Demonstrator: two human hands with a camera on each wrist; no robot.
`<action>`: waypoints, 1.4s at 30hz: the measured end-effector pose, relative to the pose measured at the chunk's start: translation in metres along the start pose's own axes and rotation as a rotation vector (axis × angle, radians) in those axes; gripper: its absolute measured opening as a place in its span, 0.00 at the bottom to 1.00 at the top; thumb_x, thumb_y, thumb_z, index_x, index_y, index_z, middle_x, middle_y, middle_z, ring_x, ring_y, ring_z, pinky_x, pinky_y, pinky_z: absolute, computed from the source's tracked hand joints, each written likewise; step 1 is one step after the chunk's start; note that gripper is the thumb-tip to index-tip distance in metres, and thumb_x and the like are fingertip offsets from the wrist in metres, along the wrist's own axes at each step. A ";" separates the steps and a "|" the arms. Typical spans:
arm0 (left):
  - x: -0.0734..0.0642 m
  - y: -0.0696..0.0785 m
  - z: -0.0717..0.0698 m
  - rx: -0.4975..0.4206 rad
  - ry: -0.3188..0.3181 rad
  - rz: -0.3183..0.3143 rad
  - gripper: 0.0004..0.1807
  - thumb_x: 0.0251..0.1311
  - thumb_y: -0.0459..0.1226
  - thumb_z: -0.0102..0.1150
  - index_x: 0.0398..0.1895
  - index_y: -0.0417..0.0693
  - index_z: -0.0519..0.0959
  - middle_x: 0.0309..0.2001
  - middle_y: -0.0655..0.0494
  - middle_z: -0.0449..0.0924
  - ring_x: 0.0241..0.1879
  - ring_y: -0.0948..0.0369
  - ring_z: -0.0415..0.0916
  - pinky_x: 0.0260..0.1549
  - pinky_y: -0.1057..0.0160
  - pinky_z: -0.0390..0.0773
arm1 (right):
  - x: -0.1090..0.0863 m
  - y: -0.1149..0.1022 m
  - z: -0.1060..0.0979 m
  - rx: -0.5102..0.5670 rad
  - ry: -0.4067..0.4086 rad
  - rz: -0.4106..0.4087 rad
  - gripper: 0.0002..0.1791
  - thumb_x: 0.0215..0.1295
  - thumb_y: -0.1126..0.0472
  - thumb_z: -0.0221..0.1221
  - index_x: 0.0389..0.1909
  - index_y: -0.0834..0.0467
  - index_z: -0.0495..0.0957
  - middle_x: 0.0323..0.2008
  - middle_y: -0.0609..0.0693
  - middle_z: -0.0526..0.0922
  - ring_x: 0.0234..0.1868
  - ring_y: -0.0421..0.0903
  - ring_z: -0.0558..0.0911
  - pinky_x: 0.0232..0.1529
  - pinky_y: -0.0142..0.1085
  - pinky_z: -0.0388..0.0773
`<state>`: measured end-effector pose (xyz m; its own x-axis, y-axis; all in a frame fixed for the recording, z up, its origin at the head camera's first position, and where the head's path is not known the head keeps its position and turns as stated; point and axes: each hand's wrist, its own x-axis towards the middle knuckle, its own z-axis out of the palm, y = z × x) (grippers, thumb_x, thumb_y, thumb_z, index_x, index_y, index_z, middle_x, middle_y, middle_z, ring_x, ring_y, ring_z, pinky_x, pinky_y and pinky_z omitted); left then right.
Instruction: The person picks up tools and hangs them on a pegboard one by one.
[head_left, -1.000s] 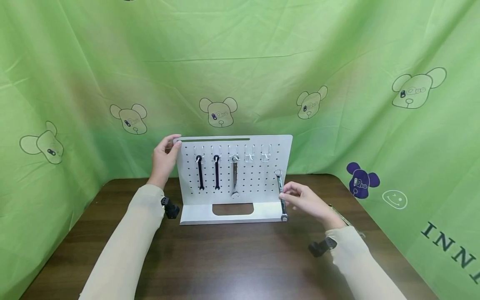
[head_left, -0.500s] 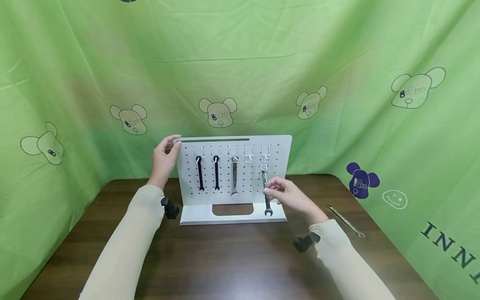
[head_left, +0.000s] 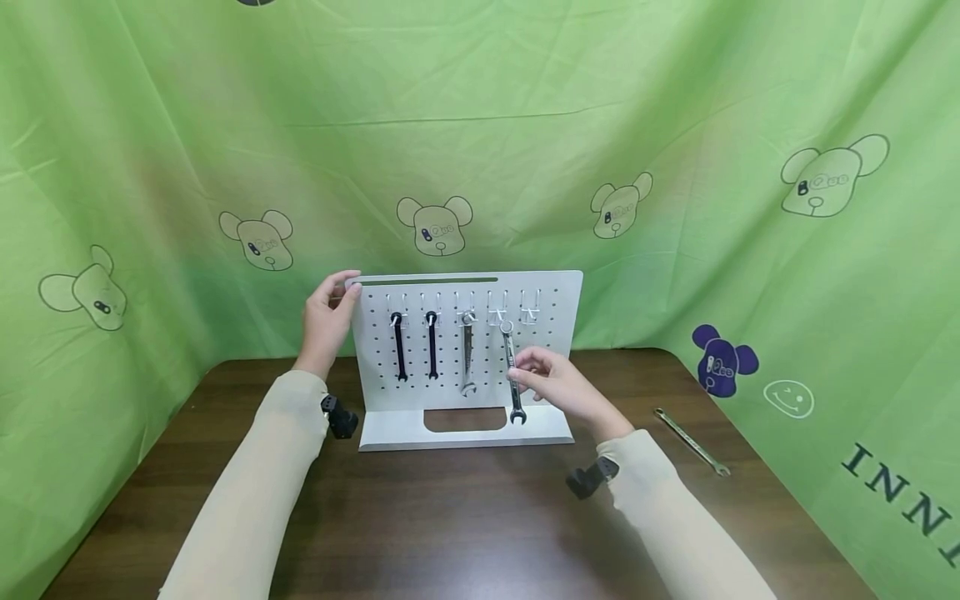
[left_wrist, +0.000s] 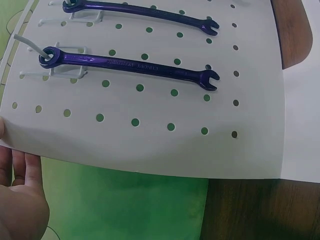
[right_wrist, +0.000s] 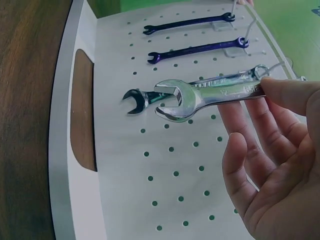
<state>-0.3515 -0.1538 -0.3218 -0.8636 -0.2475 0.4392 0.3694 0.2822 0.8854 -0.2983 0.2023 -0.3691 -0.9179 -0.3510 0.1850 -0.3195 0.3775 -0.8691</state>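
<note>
My right hand (head_left: 551, 379) pinches a shiny silver combination wrench (head_left: 513, 375) by its shaft, ring end up, close to the fourth hook (head_left: 497, 315) of a white pegboard stand (head_left: 540, 350). In the right wrist view, the held wrench's open end (right_wrist: 175, 102) faces the camera. With thumb in front and fingers behind, my left hand (head_left: 327, 321) grips the board's upper left corner. Two dark purple wrenches (head_left: 400, 350) hang on the two leftmost hooks, and a silver wrench (head_left: 468, 358) on the third. The fifth hook (head_left: 529, 315) bears nothing.
Another silver wrench (head_left: 692, 442) lies on the brown wooden table (head_left: 450, 517) to the right of the board. A green curtain (head_left: 525, 108) with bear-head prints hangs close behind and around the table.
My right hand has carried the silver wrench leftward along the board, from its right edge to the fourth hook, and slightly upward. The left hand has stayed at the corner.
</note>
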 end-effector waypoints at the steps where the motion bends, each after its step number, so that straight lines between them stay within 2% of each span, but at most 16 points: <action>1: 0.000 0.000 0.000 0.000 0.000 0.000 0.16 0.71 0.43 0.59 0.59 0.53 0.80 0.45 0.49 0.78 0.40 0.59 0.72 0.40 0.64 0.75 | 0.001 -0.001 0.001 -0.002 -0.001 -0.002 0.13 0.72 0.58 0.60 0.47 0.64 0.76 0.38 0.54 0.82 0.38 0.49 0.81 0.36 0.39 0.78; 11: 0.000 -0.001 0.000 0.007 -0.005 -0.003 0.17 0.71 0.44 0.58 0.60 0.54 0.80 0.45 0.49 0.78 0.41 0.59 0.72 0.41 0.63 0.75 | 0.006 -0.005 0.002 -0.010 0.007 0.026 0.14 0.72 0.58 0.60 0.49 0.65 0.75 0.40 0.56 0.82 0.39 0.49 0.80 0.37 0.39 0.78; 20: 0.000 -0.001 0.000 0.010 -0.003 -0.001 0.17 0.71 0.43 0.58 0.60 0.54 0.80 0.45 0.49 0.78 0.41 0.59 0.72 0.41 0.63 0.75 | 0.012 0.000 0.005 0.033 0.008 0.046 0.14 0.72 0.58 0.60 0.48 0.65 0.75 0.38 0.54 0.82 0.38 0.48 0.80 0.36 0.38 0.77; 31: 0.000 -0.001 0.000 0.013 -0.002 0.002 0.16 0.71 0.43 0.59 0.59 0.54 0.80 0.45 0.49 0.78 0.40 0.59 0.73 0.40 0.64 0.75 | 0.018 0.007 0.009 0.079 0.026 0.093 0.13 0.73 0.60 0.59 0.48 0.65 0.75 0.42 0.55 0.83 0.40 0.46 0.81 0.37 0.37 0.78; 37: 0.000 -0.001 0.000 0.008 -0.003 -0.003 0.16 0.71 0.43 0.59 0.60 0.54 0.80 0.45 0.49 0.78 0.41 0.59 0.73 0.40 0.64 0.75 | 0.023 0.011 0.013 0.083 0.051 0.085 0.13 0.73 0.60 0.59 0.48 0.66 0.75 0.44 0.60 0.85 0.39 0.45 0.80 0.37 0.36 0.77; 42: 0.000 -0.001 0.000 0.000 -0.003 0.003 0.16 0.71 0.43 0.59 0.59 0.53 0.80 0.45 0.48 0.78 0.41 0.59 0.73 0.40 0.64 0.75 | 0.028 0.017 0.017 0.111 0.082 0.090 0.15 0.72 0.60 0.60 0.50 0.68 0.75 0.50 0.62 0.84 0.45 0.49 0.80 0.41 0.37 0.77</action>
<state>-0.3522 -0.1538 -0.3224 -0.8635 -0.2440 0.4413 0.3719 0.2829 0.8841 -0.3257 0.1845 -0.3861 -0.9591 -0.2476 0.1372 -0.2116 0.3054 -0.9284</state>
